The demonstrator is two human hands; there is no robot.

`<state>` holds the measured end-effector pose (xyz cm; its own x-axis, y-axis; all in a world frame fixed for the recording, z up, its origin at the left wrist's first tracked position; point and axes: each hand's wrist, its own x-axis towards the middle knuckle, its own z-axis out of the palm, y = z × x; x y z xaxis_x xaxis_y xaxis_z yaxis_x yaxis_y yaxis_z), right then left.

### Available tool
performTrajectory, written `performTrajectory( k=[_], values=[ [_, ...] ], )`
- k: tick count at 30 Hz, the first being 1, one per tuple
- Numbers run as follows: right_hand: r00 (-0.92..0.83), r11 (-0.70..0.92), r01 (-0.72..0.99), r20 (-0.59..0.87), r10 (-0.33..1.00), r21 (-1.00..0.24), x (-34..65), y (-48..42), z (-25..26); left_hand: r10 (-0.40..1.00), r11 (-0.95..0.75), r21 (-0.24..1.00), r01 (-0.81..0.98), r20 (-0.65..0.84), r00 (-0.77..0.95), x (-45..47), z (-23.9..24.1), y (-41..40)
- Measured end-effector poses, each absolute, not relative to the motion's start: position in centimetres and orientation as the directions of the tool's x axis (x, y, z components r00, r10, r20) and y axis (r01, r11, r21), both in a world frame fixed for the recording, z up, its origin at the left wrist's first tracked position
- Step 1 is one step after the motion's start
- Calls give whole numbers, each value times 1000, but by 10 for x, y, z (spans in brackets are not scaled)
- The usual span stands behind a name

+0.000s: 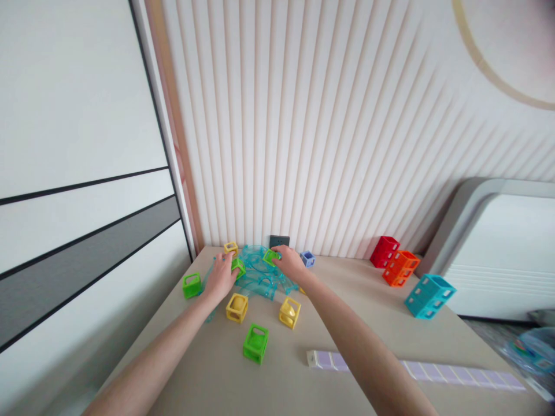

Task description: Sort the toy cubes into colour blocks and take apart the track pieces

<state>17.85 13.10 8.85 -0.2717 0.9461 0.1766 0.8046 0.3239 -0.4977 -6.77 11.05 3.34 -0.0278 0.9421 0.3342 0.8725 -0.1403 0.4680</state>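
My left hand [222,273] is closed around a green open-sided cube block [238,266] at the left of a heap of clear teal plastic pieces [260,277]. Fingers of my right hand [288,259] grip another green cube block [271,257] over the back of that heap. A yellow cube [230,247] stands just behind my left hand, and a green cube [191,285] lies to its left. Nearer to me are two yellow cubes, a left one [237,307] and a right one [289,312], with a green cube [255,342] in front.
A periwinkle cube [307,258] sits near the ribbed wall [277,144]. On the right stand red [384,252], orange [400,267] and teal [430,296] block stacks. A pale purple strip [459,374] lies across the table [208,370], partly under my right forearm. A white cabinet [87,277] borders the left.
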Motion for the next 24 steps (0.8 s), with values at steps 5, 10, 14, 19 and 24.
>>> performTrajectory(
  k=[5,10,14,19,24],
  values=[
    [-279,349,809,214,936,-472,183,121,95,944,-126,418,900,330,-21,-66,41,106],
    [-291,386,798,264,920,-463,204,85,103,944,-131,400,907,329,-9,-65,44,105],
    [-224,364,819,338,914,-443,250,40,98,935,-158,414,897,354,2,-66,42,104],
    [273,135,837,619,736,-530,352,-2,76,921,-178,454,873,390,-15,-69,36,104],
    [498,-107,853,738,456,-511,442,-30,59,913,-211,478,853,408,-3,-72,30,109]
  ],
)
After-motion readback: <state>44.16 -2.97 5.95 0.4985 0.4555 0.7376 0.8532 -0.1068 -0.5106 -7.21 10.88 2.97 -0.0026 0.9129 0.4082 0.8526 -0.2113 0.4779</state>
